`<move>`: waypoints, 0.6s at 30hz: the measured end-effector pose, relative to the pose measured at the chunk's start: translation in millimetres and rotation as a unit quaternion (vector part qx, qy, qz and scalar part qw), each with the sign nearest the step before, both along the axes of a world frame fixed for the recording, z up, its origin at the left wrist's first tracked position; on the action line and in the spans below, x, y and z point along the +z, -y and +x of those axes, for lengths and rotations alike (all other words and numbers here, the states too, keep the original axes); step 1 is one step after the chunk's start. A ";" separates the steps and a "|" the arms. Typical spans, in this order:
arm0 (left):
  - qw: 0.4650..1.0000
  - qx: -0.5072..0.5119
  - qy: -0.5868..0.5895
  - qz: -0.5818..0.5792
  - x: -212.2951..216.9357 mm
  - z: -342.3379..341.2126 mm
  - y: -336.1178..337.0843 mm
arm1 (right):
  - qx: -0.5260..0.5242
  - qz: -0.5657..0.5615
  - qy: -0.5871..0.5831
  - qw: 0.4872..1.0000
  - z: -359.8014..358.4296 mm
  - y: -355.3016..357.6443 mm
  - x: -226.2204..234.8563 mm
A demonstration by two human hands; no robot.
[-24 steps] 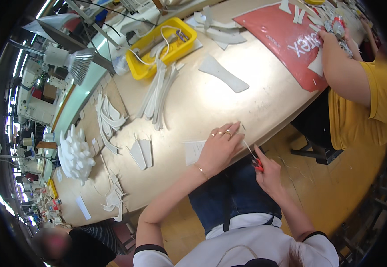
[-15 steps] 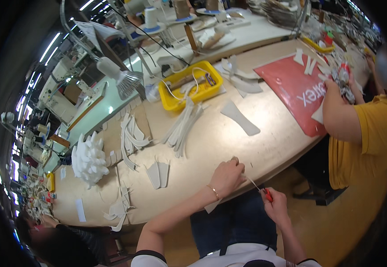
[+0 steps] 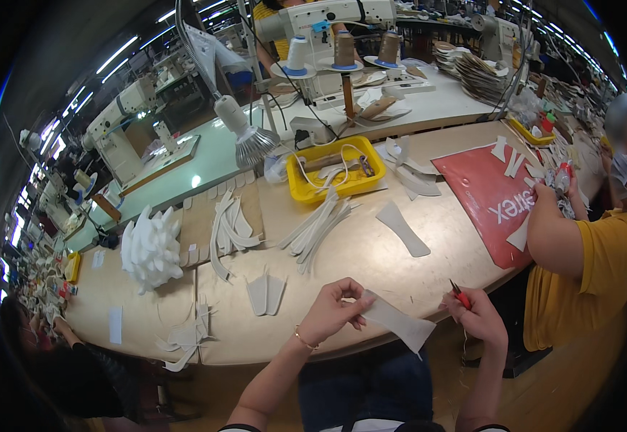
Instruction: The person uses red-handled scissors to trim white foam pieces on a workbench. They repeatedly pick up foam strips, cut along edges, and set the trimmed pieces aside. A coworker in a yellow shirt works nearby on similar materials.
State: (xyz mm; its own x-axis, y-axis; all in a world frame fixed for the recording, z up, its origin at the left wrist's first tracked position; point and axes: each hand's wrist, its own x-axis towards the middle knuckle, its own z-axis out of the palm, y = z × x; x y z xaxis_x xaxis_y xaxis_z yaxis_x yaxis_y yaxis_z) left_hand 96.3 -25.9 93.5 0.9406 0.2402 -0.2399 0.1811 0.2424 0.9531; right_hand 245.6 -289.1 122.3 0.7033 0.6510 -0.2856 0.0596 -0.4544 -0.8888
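The left hand (image 3: 331, 309) pinches one end of a pale, flat fabric cut piece (image 3: 400, 322), holding it out over the near edge of the beige tabletop (image 3: 371, 259), apparently so its rim is free for trimming. The right hand (image 3: 480, 317) is clenched around small red-handled snips (image 3: 459, 294), tips toward the piece. The piece looks thin, limp and elongated with a broader lower end. Similar grey strips (image 3: 317, 227) lie fanned beside a yellow plastic tray (image 3: 336, 173), within reach. A co-worker's forearm (image 3: 554, 237) rests on a red sheet (image 3: 490, 198).
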 end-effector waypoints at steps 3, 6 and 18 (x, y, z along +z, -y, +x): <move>0.978 0.124 -0.044 0.161 -34.9 -5.6 -6.5 | 0.031 0.003 0.130 0.991 9.6 -30.3 -24.8; 0.821 0.186 -0.034 0.539 -63.5 -17.7 -1.3 | 0.078 -0.120 0.198 0.970 6.6 -48.9 -48.7; 0.780 0.193 0.036 0.594 -94.2 -39.5 17.1 | 0.045 -0.126 0.198 0.971 -7.2 -52.7 -42.5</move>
State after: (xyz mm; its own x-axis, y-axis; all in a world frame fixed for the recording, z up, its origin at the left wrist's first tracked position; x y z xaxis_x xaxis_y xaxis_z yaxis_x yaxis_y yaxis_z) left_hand 56.8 -43.0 -0.7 0.7446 0.5208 0.4177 0.2484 -0.7968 0.5507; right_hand 238.4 -236.4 79.8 0.7336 0.6598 -0.1627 0.4241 -0.6316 -0.6490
